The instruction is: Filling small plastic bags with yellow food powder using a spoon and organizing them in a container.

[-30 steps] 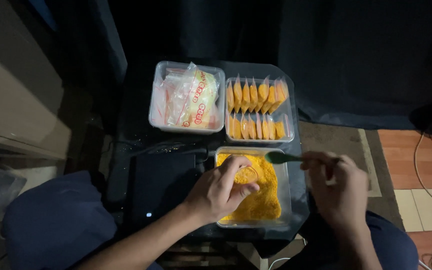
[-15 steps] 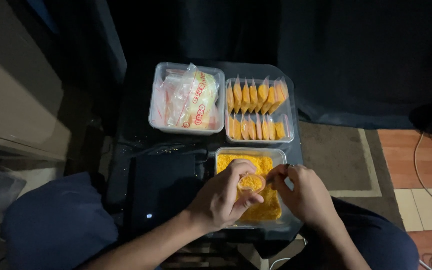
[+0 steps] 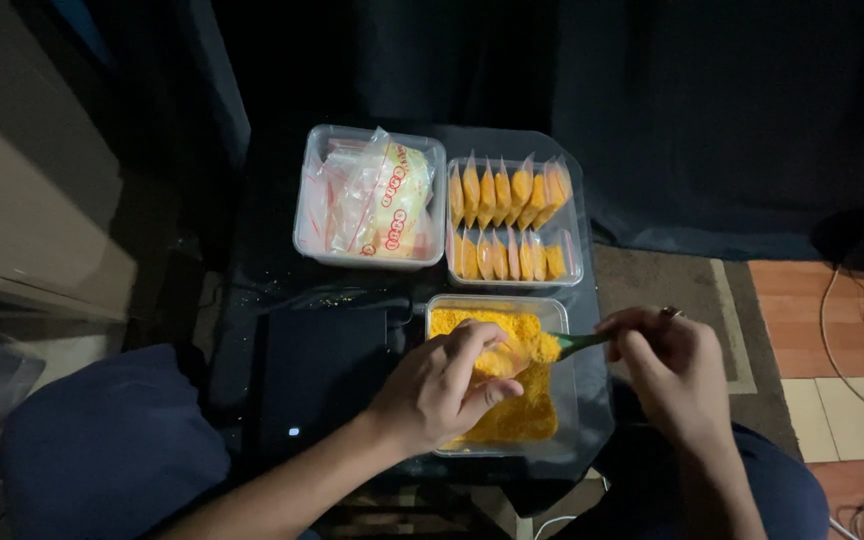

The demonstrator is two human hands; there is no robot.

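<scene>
We see left hand (image 3: 437, 390) fingers pinching small bag (image 3: 500, 362) open over powder tub (image 3: 562, 440) at bench front edge; right hand (image 3: 667, 365) fingers pinch green spoon (image 3: 577, 343) w/ powder.

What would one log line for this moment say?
left hand: holds small bag over powder tub | right hand: holds green spoon at bag | filled packets behind

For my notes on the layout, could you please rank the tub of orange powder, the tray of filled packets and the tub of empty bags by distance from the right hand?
1. Tub of orange powder, just left of the right hand.
2. Tray of filled packets, beyond it.
3. Tub of empty bags, far left.
</scene>
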